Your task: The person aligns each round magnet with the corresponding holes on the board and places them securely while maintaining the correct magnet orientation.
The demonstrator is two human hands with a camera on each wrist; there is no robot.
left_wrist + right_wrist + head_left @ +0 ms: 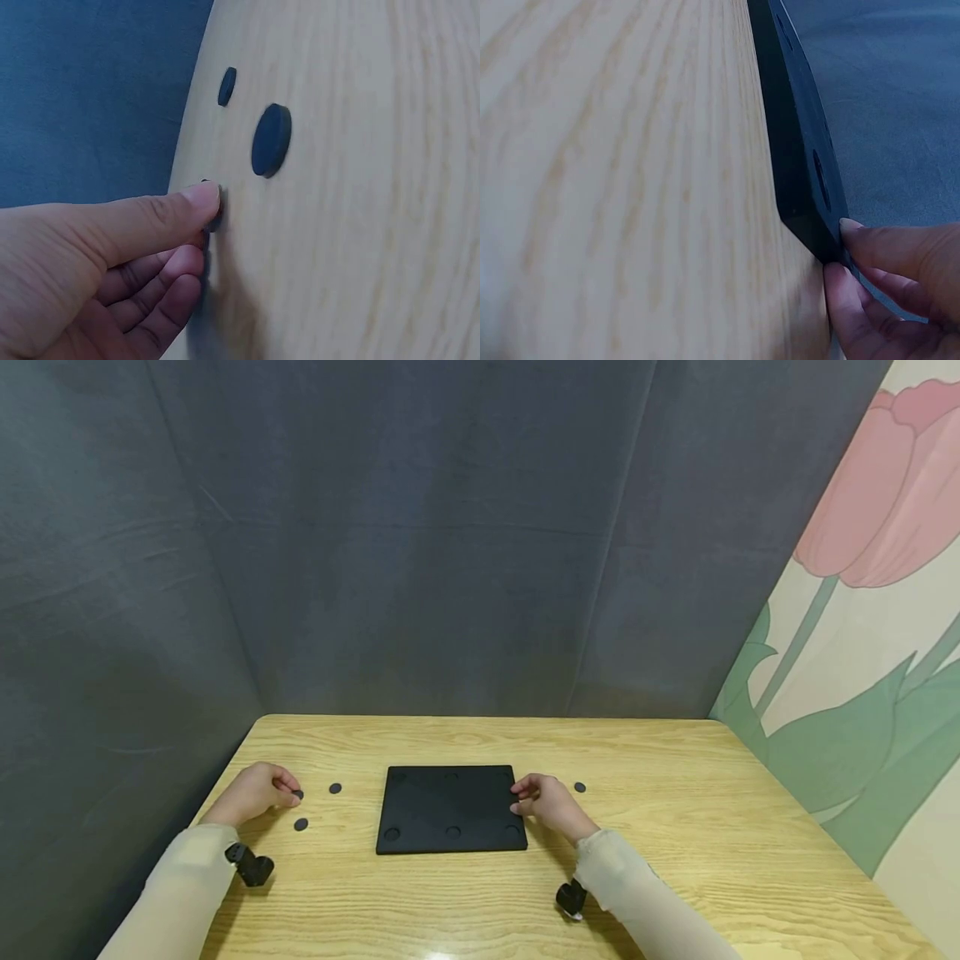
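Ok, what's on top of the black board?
On the black board, round recesses show along the near and far edges. The right hand grips the board's right edge; the surface beneath those fingers is covered.

PLACE: curtained indoor corner, exact room type unclear | SIGNS: dark curtain (420,543); wood-grain table (675,802); tulip-painted wall (873,635)

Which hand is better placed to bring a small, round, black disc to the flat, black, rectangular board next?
The left hand, most likely: it pinches a disc, while the right hand holds the board at its right edge.
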